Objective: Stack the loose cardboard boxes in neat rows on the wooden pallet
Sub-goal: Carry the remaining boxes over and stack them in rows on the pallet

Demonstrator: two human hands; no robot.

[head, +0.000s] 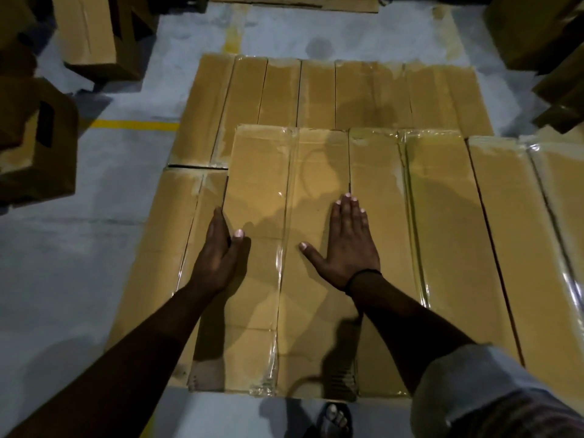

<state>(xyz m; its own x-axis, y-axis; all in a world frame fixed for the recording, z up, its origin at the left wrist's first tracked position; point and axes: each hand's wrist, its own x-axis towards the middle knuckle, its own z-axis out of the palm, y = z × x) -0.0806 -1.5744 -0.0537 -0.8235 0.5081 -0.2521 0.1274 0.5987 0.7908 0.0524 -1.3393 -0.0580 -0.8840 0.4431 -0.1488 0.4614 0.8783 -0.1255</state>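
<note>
A long taped cardboard box (262,184) lies on top of a stack of similar boxes, at the left end of the upper row. My left hand (218,254) presses flat against its left side edge, thumb resting on the top. My right hand (346,245) lies flat, fingers straight, on the top of the same box near its right seam. More long boxes (442,232) lie side by side to the right. A lower row of boxes (347,93) extends behind. The pallet itself is hidden under the boxes.
Loose cardboard boxes stand on the grey floor at far left (34,137), back left (91,30) and far right (537,30). A yellow floor line (136,124) runs left of the stack. A sandalled foot (335,418) shows at the near edge.
</note>
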